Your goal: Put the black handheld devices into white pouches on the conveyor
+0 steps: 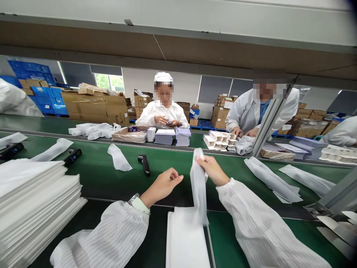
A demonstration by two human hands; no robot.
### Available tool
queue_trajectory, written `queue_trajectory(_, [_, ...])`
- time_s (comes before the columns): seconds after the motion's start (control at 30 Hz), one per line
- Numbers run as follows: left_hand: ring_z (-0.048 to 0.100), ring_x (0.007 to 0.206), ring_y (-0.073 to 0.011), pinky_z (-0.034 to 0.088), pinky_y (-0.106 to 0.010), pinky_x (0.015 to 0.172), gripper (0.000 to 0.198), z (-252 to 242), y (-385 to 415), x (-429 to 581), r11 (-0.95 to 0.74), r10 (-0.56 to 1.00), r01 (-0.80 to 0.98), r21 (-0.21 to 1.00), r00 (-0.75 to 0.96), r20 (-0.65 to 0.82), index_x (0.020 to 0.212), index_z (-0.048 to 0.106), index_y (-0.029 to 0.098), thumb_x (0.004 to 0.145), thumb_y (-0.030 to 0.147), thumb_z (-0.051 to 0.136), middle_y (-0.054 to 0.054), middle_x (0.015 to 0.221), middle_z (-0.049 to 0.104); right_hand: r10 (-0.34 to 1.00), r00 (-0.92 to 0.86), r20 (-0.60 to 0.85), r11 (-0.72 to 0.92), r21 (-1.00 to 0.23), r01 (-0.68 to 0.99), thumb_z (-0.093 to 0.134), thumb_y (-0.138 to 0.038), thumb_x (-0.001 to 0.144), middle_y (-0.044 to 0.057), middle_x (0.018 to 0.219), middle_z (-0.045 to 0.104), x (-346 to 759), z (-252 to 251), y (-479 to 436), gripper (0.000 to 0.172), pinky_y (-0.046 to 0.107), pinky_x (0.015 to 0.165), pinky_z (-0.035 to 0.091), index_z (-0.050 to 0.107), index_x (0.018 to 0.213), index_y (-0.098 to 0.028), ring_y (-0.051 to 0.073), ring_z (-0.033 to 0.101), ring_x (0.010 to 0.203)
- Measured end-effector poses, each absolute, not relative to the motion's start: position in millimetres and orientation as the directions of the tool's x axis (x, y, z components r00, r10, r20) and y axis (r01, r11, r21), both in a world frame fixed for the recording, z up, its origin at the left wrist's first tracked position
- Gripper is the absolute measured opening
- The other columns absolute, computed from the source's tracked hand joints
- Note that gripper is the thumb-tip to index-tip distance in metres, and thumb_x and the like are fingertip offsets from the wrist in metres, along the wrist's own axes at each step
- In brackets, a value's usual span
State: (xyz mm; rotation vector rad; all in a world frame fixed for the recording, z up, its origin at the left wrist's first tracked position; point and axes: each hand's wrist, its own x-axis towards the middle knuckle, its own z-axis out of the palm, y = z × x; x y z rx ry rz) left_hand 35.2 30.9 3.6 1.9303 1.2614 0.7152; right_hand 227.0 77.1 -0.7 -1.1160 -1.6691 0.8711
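My right hand pinches the upper end of a long, thin white sleeve, which hangs upright and is blurred at its lower end. That lower end overlaps the far edge of a neat stack of flat white sleeves right in front of me. My left hand hovers left of the hanging sleeve, apart from it. Its fingers are loosely curled, the thumb stands off from them, and I see nothing in it. Beyond it, a black handheld device and a white wrapped piece lie on the green belt.
A tall stack of white sheets stands at left. White wrapped pieces lie on the belt at right, near a metal post. Across the belt, two people in white work beside a carton tray, paper stacks and small boxes.
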Motion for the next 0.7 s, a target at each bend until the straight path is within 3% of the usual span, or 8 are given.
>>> queue_trajectory(0.1, [0.049, 0.058, -0.0129, 0.033, -0.021, 0.050, 0.036, -5.6, 29.7, 34.2, -0.328, 0.852, 0.679, 0.656, 0.513, -0.105, 0.064, 0.055, 0.015, 0.070, 0.049, 0.043, 0.000, 0.060, 0.053, 0.887, 0.052, 0.459, 0.356, -0.751, 0.557, 0.035, -0.050, 0.075, -0.002, 0.049, 0.041, 237.6, 1.6, 117.2, 0.042, 0.022, 0.045, 0.029, 0.046, 0.055, -0.015, 0.011, 0.039, 0.047])
queue_trajectory(0.2, [0.051, 0.057, -0.0135, 0.032, -0.020, 0.048, 0.032, -12.4, 25.3, 36.5, -0.394, 0.766, 0.708, 0.585, 0.606, -0.217, 0.056, 0.055, 0.015, 0.065, 0.045, 0.050, 0.000, 0.055, 0.055, 0.879, 0.039, 0.474, 0.340, -0.683, 0.646, 0.044, -0.042, 0.073, 0.003, 0.059, 0.051, 230.4, -9.4, 141.8, 0.031, 0.027, 0.057, 0.034, 0.052, 0.060, -0.015, 0.018, 0.048, 0.062])
queue_trajectory(0.27, [0.051, 0.057, -0.0137, 0.031, -0.020, 0.046, 0.027, -15.9, 23.4, 38.1, -0.416, 0.737, 0.711, 0.567, 0.628, -0.248, 0.055, 0.055, 0.015, 0.058, 0.043, 0.058, 0.000, 0.056, 0.056, 0.859, 0.005, 0.512, 0.366, -0.622, 0.692, 0.051, -0.036, 0.071, 0.009, 0.084, 0.055, 210.5, -19.6, 143.4, 0.022, 0.033, 0.071, 0.034, 0.056, 0.080, -0.016, 0.024, 0.047, 0.086])
queue_trajectory(0.37, [0.049, 0.058, -0.0141, 0.030, -0.019, 0.044, 0.029, -21.6, 23.7, 39.0, -0.398, 0.731, 0.722, 0.566, 0.623, -0.280, 0.056, 0.054, 0.016, 0.047, 0.039, 0.067, 0.001, 0.057, 0.054, 0.788, -0.292, 0.542, 0.549, -0.403, 0.733, 0.051, -0.035, 0.073, 0.008, 0.118, 0.040, 164.8, -33.5, 130.1, 0.037, 0.039, 0.086, 0.025, 0.046, 0.109, -0.027, 0.025, 0.030, 0.111])
queue_trajectory(0.43, [0.048, 0.057, -0.0140, 0.030, -0.019, 0.044, 0.028, -24.9, 24.9, 39.2, -0.390, 0.752, 0.720, 0.574, 0.609, -0.254, 0.056, 0.054, 0.016, 0.044, 0.036, 0.069, 0.002, 0.056, 0.053, 0.733, -0.536, 0.418, 0.671, -0.317, 0.670, 0.047, -0.042, 0.075, 0.005, 0.122, 0.037, 134.4, -41.7, 120.9, 0.041, 0.038, 0.086, 0.027, 0.039, 0.115, -0.033, 0.024, 0.031, 0.112])
queue_trajectory(0.5, [0.047, 0.056, -0.0130, 0.029, -0.019, 0.045, 0.025, -26.9, 26.1, 39.6, -0.376, 0.766, 0.699, 0.608, 0.604, -0.220, 0.054, 0.052, 0.015, 0.045, 0.030, 0.070, 0.003, 0.057, 0.053, 0.745, -0.593, 0.305, 0.667, -0.354, 0.656, 0.048, -0.047, 0.073, 0.005, 0.119, 0.040, 112.7, -49.4, 117.3, 0.042, 0.039, 0.085, 0.028, 0.042, 0.112, -0.033, 0.025, 0.034, 0.109])
queue_trajectory(0.57, [0.046, 0.054, -0.0123, 0.029, -0.019, 0.045, 0.023, -27.4, 27.2, 40.0, -0.352, 0.776, 0.671, 0.652, 0.599, -0.198, 0.051, 0.051, 0.014, 0.044, 0.026, 0.070, 0.003, 0.056, 0.053, 0.811, -0.531, 0.246, 0.580, -0.458, 0.674, 0.053, -0.046, 0.069, 0.006, 0.106, 0.049, 103.4, -55.9, 119.3, 0.035, 0.037, 0.082, 0.030, 0.052, 0.099, -0.027, 0.024, 0.041, 0.102])
queue_trajectory(0.7, [0.045, 0.053, -0.0118, 0.031, -0.021, 0.050, 0.023, -25.1, 28.4, 40.2, -0.338, 0.803, 0.666, 0.665, 0.572, -0.164, 0.044, 0.051, 0.013, 0.042, 0.022, 0.072, 0.004, 0.052, 0.052, 0.916, -0.332, 0.226, 0.400, -0.605, 0.688, 0.060, -0.027, 0.065, 0.006, 0.079, 0.053, 112.1, -64.3, 128.6, 0.016, 0.036, 0.073, 0.035, 0.052, 0.074, -0.017, 0.023, 0.050, 0.082])
